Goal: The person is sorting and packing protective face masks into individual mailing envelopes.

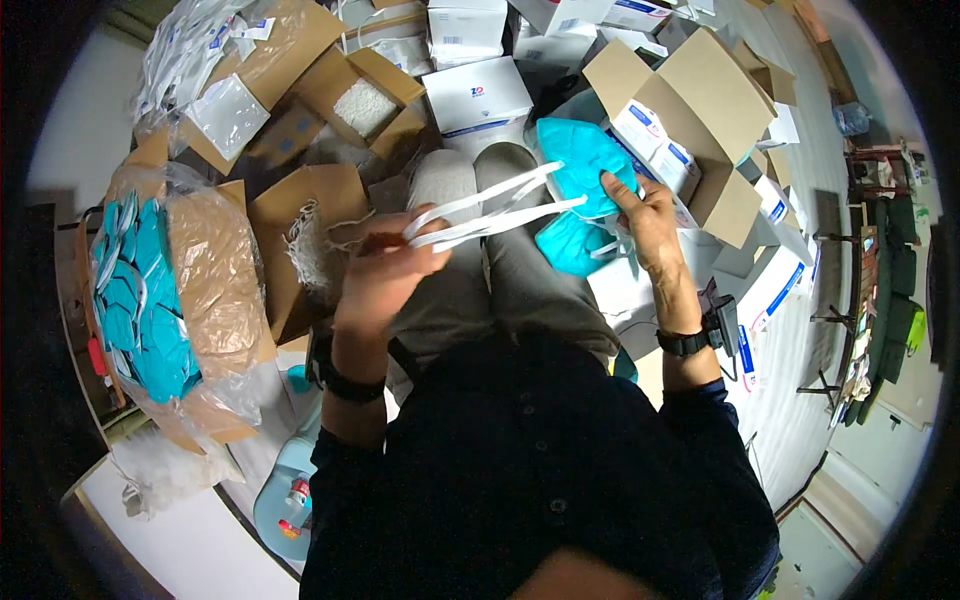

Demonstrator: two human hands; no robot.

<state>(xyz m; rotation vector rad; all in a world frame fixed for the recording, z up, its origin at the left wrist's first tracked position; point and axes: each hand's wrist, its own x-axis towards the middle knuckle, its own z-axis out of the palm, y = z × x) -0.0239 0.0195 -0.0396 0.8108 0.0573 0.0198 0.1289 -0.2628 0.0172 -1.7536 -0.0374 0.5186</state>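
My right hand (pixel 645 220) grips a teal face mask (pixel 580 160) by its lower edge, above my right knee. White elastic straps (pixel 490 210) run from the mask leftward to my left hand (pixel 385 265), which pinches their ends and pulls them taut. A second teal mask (pixel 570 245) lies below the first, beside my right thigh. I am seated, grey trousers (pixel 470 270) under both hands.
A plastic-lined carton full of teal masks (pixel 150 300) stands at my left. A carton of white straps (pixel 310 240) sits beside it. An open carton of white-and-blue small boxes (pixel 690 130) is at my right. More white boxes (pixel 478 95) lie ahead.
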